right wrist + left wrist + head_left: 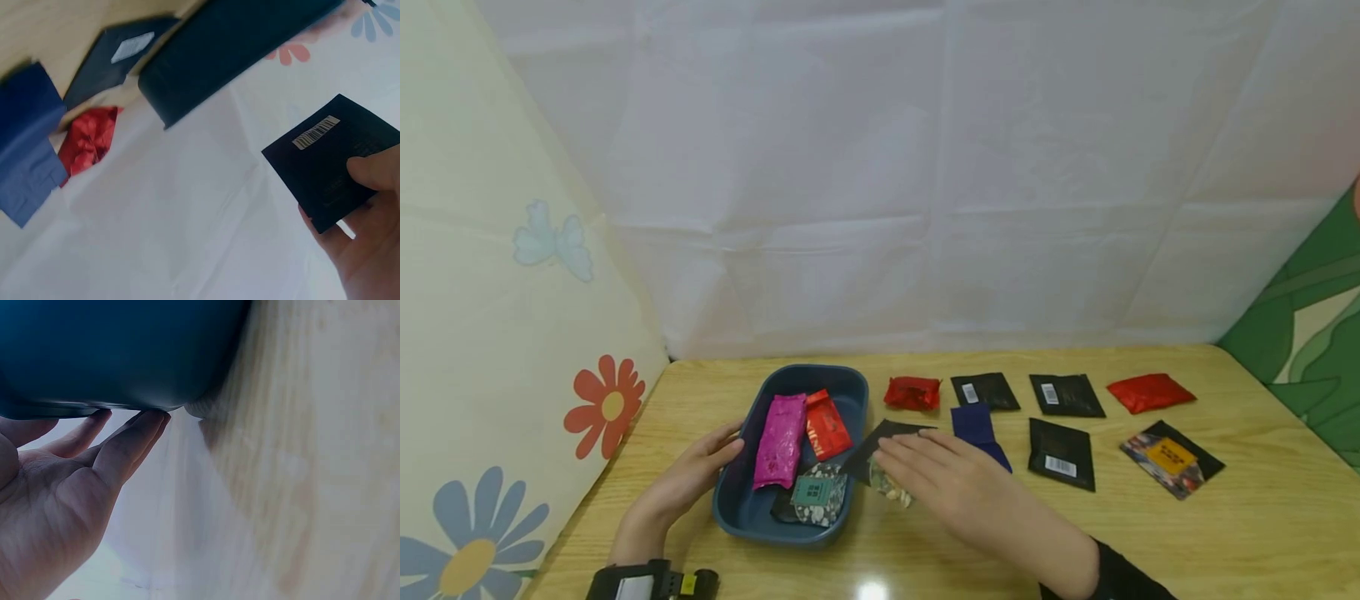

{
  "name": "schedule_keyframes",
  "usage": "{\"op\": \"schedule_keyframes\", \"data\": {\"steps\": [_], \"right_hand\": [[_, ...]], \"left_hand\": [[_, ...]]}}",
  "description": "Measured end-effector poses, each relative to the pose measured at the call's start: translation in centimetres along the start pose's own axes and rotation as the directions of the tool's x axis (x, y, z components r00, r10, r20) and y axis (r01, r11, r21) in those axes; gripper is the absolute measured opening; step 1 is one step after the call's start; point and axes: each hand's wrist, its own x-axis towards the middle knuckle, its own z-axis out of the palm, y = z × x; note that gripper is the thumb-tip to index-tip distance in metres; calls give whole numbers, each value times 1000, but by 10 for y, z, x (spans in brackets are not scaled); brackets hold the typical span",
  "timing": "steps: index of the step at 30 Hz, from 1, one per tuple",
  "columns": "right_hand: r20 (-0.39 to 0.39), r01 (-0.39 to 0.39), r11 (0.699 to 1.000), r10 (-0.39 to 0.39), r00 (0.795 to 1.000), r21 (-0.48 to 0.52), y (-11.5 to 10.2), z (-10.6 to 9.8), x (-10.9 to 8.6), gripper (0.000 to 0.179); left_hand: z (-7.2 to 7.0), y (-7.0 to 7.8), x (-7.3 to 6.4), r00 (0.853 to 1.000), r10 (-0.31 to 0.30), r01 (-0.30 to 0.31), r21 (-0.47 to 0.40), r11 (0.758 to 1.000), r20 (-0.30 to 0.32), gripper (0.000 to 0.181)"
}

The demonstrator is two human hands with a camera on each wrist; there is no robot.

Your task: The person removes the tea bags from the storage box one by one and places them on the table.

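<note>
My right hand point(958, 483) pinches a flat black sachet point(871, 454) with a patterned front, beside the right rim of a blue plastic bin point(724, 512). In the right wrist view my thumb lies on the sachet's dark, barcoded back point(331, 162), with fingers behind it. My left hand point(696, 462) rests against the bin's left side; the left wrist view has its extended fingertips touching the outer wall point(125, 356). Inside the bin lie a shiny pink packet point(779, 442), a red packet point(827, 427) and a patterned sachet with a green label point(820, 494).
Right of the bin lie a crinkled red packet point(913, 392), a dark blue packet point(976, 427), black barcoded sachets point(985, 390) point(1066, 394) point(1062, 454), another red packet point(1150, 392) and an orange-labelled sachet point(1172, 458). A white sheet point(850, 208) hangs behind the wooden table point(925, 550).
</note>
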Motion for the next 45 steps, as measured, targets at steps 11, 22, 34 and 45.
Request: {"op": "schedule_keyframes", "data": {"steps": [11,22,34,45], "right_hand": [[206,-28,993,3,978,115,1,-2,-16,47],[470,-64,978,-37,882,198,-12,14,-24,34],[603,-265,906,14,797,329,-16,20,-30,52],[762,-420,835,1,648,356,-15,19,-28,70]], "left_hand": [[1,-1,1,1000,-6,6,2,1000,-10,62],[0,-2,0,1000,14,-14,-3,1000,-4,61],[0,-1,0,1000,5,-5,3,1000,-12,61],[0,0,0,1000,3,-3,9,1000,-14,61]]}}
